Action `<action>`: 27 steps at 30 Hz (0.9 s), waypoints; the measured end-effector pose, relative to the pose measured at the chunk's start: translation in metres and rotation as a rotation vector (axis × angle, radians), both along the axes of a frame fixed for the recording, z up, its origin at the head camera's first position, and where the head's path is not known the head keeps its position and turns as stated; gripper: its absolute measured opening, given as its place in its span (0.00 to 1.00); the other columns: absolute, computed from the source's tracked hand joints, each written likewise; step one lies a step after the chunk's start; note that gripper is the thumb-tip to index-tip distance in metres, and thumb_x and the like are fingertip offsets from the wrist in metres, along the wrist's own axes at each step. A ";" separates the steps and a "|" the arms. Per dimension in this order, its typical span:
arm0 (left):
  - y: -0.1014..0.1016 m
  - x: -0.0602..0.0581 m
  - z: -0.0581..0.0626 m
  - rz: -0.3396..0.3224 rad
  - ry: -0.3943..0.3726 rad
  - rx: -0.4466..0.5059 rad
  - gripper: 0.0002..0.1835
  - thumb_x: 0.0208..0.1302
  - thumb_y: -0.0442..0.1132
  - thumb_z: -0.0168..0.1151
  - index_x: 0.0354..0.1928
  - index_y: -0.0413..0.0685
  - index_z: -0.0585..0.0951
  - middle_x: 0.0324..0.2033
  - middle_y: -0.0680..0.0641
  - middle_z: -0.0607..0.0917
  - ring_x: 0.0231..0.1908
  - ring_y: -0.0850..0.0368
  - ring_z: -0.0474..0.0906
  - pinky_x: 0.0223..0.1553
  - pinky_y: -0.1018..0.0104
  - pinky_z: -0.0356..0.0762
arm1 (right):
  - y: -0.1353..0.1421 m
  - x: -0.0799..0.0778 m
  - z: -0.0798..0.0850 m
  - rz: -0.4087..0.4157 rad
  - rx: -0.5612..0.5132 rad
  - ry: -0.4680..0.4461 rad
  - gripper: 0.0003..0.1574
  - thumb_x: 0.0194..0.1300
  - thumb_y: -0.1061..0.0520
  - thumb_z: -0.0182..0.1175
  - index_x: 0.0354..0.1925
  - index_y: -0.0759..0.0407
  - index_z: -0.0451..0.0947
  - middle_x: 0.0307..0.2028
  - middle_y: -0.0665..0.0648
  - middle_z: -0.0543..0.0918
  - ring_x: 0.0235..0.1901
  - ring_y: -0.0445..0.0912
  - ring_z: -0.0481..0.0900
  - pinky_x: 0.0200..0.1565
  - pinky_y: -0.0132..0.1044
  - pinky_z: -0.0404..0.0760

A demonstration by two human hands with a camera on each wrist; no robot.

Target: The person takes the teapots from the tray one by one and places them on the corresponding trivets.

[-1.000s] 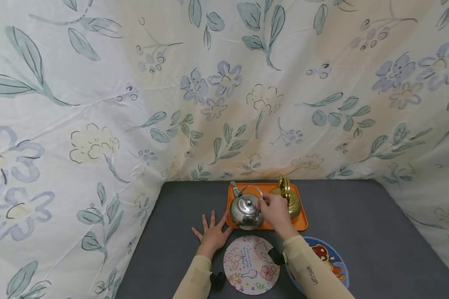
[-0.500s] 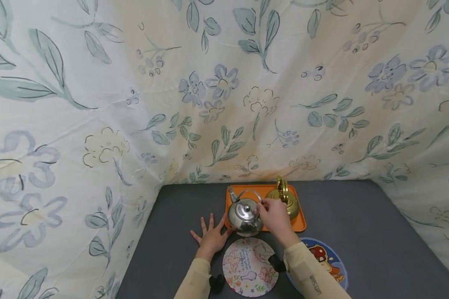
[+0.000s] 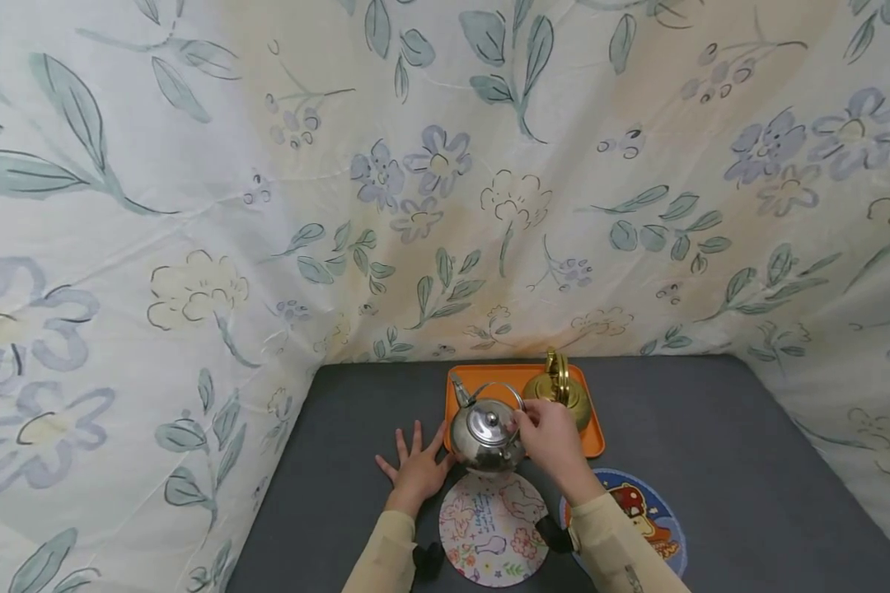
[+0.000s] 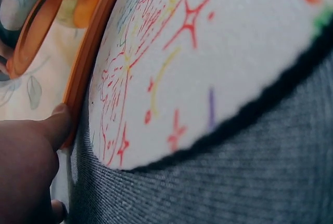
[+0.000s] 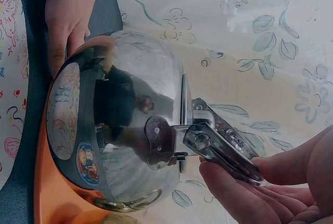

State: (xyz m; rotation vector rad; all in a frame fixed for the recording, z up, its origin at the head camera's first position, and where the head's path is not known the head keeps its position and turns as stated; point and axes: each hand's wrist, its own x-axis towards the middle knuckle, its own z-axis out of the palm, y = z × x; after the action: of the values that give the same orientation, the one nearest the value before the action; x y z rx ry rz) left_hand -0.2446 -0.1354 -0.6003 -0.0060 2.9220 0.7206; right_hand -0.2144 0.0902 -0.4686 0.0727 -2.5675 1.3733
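My right hand pinches the handle of a shiny silver kettle between thumb and fingers. In the head view the kettle overlaps the front edge of an orange tray and the far rim of a white round mat with coloured drawings. Its spout points to the far left. My left hand lies with spread fingers at the tray's left front corner. One of its fingertips touches the tray's rim in the left wrist view. Behind my right hand, a gold kettle stands on the tray.
A blue round mat with a cartoon picture lies to the right, partly under my right forearm. The dark grey tabletop reaches back to a flower-printed cloth, which hangs behind and on both sides.
The silver kettle has come towards me in my right hand, from over the tray to its front edge. My left hand has stayed at the tray corner.
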 end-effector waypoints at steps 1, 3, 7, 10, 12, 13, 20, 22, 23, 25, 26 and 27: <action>0.000 0.000 0.000 0.001 0.005 0.002 0.36 0.70 0.65 0.54 0.78 0.75 0.60 0.81 0.42 0.48 0.78 0.29 0.32 0.62 0.14 0.26 | 0.001 0.001 0.000 0.001 0.000 -0.002 0.10 0.69 0.63 0.61 0.42 0.69 0.86 0.28 0.57 0.90 0.20 0.41 0.79 0.17 0.32 0.70; 0.000 0.000 -0.001 0.002 0.013 0.004 0.35 0.71 0.64 0.54 0.78 0.74 0.60 0.81 0.42 0.48 0.78 0.29 0.32 0.62 0.14 0.26 | 0.002 0.004 0.000 0.004 -0.004 -0.005 0.09 0.69 0.63 0.61 0.41 0.68 0.86 0.28 0.57 0.90 0.19 0.40 0.77 0.17 0.31 0.69; 0.000 0.000 -0.002 0.006 0.020 0.002 0.35 0.71 0.65 0.54 0.77 0.74 0.61 0.81 0.42 0.49 0.78 0.29 0.32 0.62 0.14 0.26 | 0.004 0.008 0.000 0.009 0.001 0.009 0.08 0.69 0.64 0.62 0.39 0.66 0.87 0.28 0.57 0.90 0.21 0.39 0.79 0.20 0.30 0.72; 0.000 0.001 -0.002 0.007 0.021 0.000 0.35 0.71 0.65 0.53 0.77 0.74 0.61 0.81 0.43 0.49 0.78 0.29 0.32 0.62 0.14 0.26 | 0.006 0.010 -0.001 0.005 0.023 0.029 0.08 0.69 0.63 0.62 0.36 0.64 0.87 0.27 0.55 0.89 0.21 0.39 0.78 0.22 0.30 0.73; 0.000 0.002 -0.001 0.007 0.024 0.003 0.35 0.71 0.65 0.54 0.77 0.74 0.61 0.80 0.42 0.49 0.78 0.29 0.33 0.62 0.14 0.26 | 0.007 0.012 -0.002 0.002 0.040 0.038 0.08 0.69 0.63 0.63 0.34 0.62 0.87 0.26 0.54 0.89 0.21 0.39 0.77 0.22 0.30 0.73; 0.000 0.002 0.000 0.006 0.024 0.005 0.35 0.71 0.65 0.54 0.77 0.74 0.61 0.80 0.42 0.49 0.78 0.29 0.33 0.62 0.14 0.26 | 0.007 0.013 -0.003 0.000 0.048 0.041 0.08 0.69 0.63 0.63 0.34 0.62 0.87 0.26 0.54 0.89 0.21 0.39 0.77 0.22 0.30 0.74; -0.002 0.004 0.000 -0.001 0.027 -0.004 0.33 0.73 0.62 0.54 0.77 0.74 0.61 0.80 0.42 0.49 0.78 0.29 0.32 0.62 0.14 0.26 | 0.006 0.023 -0.005 -0.008 0.060 0.047 0.08 0.67 0.63 0.65 0.41 0.65 0.88 0.28 0.54 0.90 0.25 0.39 0.83 0.26 0.30 0.78; -0.003 0.004 -0.002 -0.006 0.029 -0.006 0.33 0.73 0.62 0.53 0.77 0.75 0.61 0.81 0.42 0.48 0.78 0.29 0.32 0.62 0.14 0.26 | 0.006 0.027 -0.004 -0.009 0.060 0.046 0.09 0.66 0.63 0.65 0.43 0.66 0.88 0.30 0.55 0.90 0.27 0.41 0.85 0.27 0.32 0.79; -0.003 0.004 -0.003 -0.008 0.031 -0.003 0.33 0.73 0.62 0.53 0.77 0.74 0.61 0.81 0.42 0.48 0.78 0.29 0.32 0.62 0.14 0.26 | 0.006 0.029 -0.003 -0.010 0.061 0.046 0.10 0.66 0.63 0.66 0.43 0.67 0.87 0.30 0.56 0.90 0.27 0.41 0.85 0.27 0.33 0.81; -0.004 0.004 -0.004 -0.010 0.035 0.000 0.33 0.73 0.62 0.54 0.78 0.74 0.61 0.81 0.42 0.48 0.78 0.29 0.32 0.62 0.14 0.26 | 0.006 0.033 -0.002 -0.008 0.055 0.040 0.12 0.66 0.63 0.66 0.46 0.68 0.87 0.31 0.57 0.91 0.28 0.42 0.86 0.28 0.34 0.82; -0.004 0.004 -0.005 -0.010 0.038 0.001 0.33 0.73 0.61 0.54 0.78 0.74 0.61 0.81 0.42 0.48 0.78 0.29 0.32 0.62 0.14 0.25 | 0.007 0.034 -0.002 -0.007 0.051 0.035 0.12 0.66 0.63 0.66 0.46 0.68 0.87 0.31 0.57 0.91 0.28 0.42 0.86 0.28 0.34 0.82; -0.003 0.004 -0.006 -0.009 0.040 -0.001 0.33 0.73 0.61 0.54 0.78 0.73 0.61 0.81 0.43 0.48 0.78 0.29 0.32 0.62 0.14 0.25 | 0.007 0.035 -0.002 -0.006 0.045 0.027 0.13 0.67 0.62 0.66 0.47 0.69 0.86 0.31 0.57 0.91 0.28 0.42 0.86 0.28 0.34 0.83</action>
State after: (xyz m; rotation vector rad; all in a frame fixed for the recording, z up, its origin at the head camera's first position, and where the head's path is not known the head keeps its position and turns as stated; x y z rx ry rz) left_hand -0.2409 -0.1389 -0.6060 0.0222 2.9583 0.7268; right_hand -0.1792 0.0971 -0.4706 0.0897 -2.5747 1.3032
